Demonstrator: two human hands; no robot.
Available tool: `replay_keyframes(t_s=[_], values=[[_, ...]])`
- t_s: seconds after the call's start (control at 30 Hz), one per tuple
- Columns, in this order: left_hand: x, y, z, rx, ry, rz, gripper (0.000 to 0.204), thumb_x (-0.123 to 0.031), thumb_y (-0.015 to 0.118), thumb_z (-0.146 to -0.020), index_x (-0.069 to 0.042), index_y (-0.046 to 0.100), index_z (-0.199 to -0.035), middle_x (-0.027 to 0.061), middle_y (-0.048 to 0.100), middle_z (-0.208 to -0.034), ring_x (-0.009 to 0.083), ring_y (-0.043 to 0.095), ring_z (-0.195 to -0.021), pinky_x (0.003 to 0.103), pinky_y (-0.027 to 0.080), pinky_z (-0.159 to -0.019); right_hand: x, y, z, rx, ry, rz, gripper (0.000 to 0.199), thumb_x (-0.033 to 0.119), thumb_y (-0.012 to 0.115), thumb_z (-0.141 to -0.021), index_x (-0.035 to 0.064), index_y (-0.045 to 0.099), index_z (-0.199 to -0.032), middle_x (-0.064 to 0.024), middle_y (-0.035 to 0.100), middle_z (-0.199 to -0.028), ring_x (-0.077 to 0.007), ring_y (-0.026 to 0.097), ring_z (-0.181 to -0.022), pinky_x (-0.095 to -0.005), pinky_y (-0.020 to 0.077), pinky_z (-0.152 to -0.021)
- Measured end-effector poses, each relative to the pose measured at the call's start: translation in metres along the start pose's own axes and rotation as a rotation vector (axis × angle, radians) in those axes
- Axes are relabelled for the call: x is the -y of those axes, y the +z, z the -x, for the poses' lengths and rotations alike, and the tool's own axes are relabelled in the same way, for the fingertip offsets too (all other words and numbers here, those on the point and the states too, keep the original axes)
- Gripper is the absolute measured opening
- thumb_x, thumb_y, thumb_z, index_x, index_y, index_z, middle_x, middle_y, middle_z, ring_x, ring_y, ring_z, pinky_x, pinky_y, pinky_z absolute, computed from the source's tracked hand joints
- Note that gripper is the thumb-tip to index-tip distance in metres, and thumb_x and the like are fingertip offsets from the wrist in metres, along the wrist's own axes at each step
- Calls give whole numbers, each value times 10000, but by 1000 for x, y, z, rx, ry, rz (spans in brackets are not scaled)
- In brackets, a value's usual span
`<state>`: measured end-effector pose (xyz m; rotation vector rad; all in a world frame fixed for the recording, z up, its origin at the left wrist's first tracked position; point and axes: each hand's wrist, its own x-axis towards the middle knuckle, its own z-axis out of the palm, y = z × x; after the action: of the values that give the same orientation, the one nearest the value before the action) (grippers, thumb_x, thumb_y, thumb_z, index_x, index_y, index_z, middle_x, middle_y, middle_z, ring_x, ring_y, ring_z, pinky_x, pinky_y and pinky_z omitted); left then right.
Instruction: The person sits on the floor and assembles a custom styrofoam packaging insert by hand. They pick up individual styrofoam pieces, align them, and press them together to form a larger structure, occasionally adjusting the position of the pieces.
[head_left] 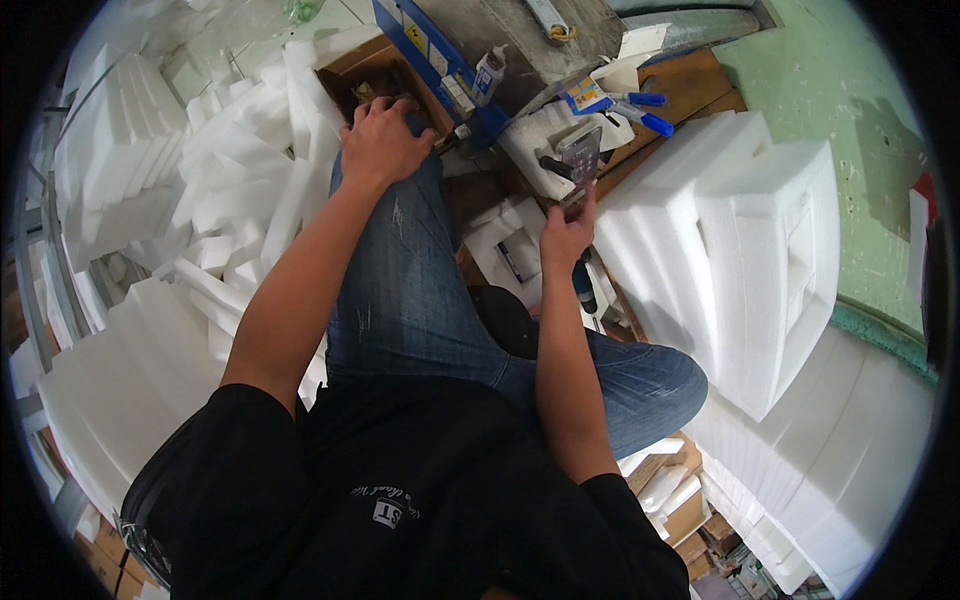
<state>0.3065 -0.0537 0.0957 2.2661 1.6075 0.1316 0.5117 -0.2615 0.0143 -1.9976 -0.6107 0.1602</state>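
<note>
My left hand (385,145) rests on my bent left knee, palm down with its fingers spread. It holds nothing and lies just in front of an open cardboard box (338,75). My right hand (567,240) reaches up to a phone (580,150) with a grey screen, which leans on a white foam block (540,135). The index finger is stretched out to the phone's lower edge and seems to touch it. The other fingers of that hand are partly hidden. A dark tool handle (584,285), perhaps a screwdriver or drill, shows just below the right wrist.
A blue metal machine frame (425,55) stands ahead, with a small white bottle (488,75) against it. Blue markers (650,122) lie right of the phone. Large white foam blocks (650,230) stand at the right. Foam offcuts (235,170) pile up at the left.
</note>
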Motion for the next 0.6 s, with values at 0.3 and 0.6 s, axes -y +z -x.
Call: replay_keyframes(t_s=[0.3,0.6], values=[[0,-2,0,0,-1,-5,542,-480,723,-853,-208,682,-1321,104,622,-1367,333,541,-1336,602,437,-1076,21,-3,-5,66,-32,-23,806,15,644,-772,90,453,-1551,-146,657,-1014,-247,634,-855,-363,522,-822],[1,-3,0,16,1,-15,544,-489,712,-863,-200,680,-1323,110,612,-1383,338,536,-1341,603,429,-1086,27,-6,-3,52,49,43,803,15,640,-763,69,437,-1538,-126,634,-920,-256,633,-831,-371,517,-802]])
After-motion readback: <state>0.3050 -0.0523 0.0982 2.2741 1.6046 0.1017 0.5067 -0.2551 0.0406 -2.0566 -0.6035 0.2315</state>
